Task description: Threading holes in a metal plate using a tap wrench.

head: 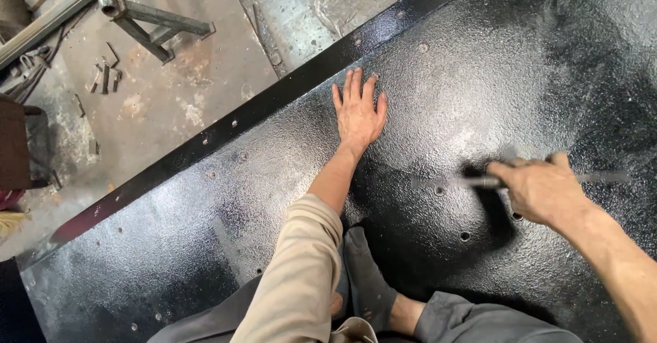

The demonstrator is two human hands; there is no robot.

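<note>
**Rod tool over hole row, left palm braced flat**

Right hand (pixel 544 191) closed round a thin grey rod-like tool (pixel 479 181), fingers wrapped on the shaft, thumb on top. Long axis of tool near horizontal across the view, running left-right, both ends sticking out of the fist (motion-blurred, so tip shape unreadable; could be punch, file or chisel, cannot tell). Left end of tool pointing at, and just above, a small hole (pixel 439 190) in the black textured metal sheet (pixel 479 76). Two more holes nearby: one (pixel 465 236) lower and to the left of the fist, another (pixel 517 216) half hidden under the knuckles. Nearest hand to those holes clearly the right.

Left hand (pixel 359 113) open, fingers spread, pressed palm-down on the sheet, well apart from the tool, up toward the sheet's raised black edge strip (pixel 274 100). Holding nothing. Beige sleeve (pixel 301 268) down the forearm.

Foot in a dark grey sock (pixel 366 281) planted on the sheet between the two arms, grey trouser leg below.

Hard to make out: contact between tool tip and sheet (blur plus shadow); right forearm cut off at frame edge; sheet's far corners out of frame. Beyond the edge strip, concrete floor (pixel 171 90) with scattered metal scraps and a welded steel frame (pixel 144 21) at top left, partly cropped.
</note>
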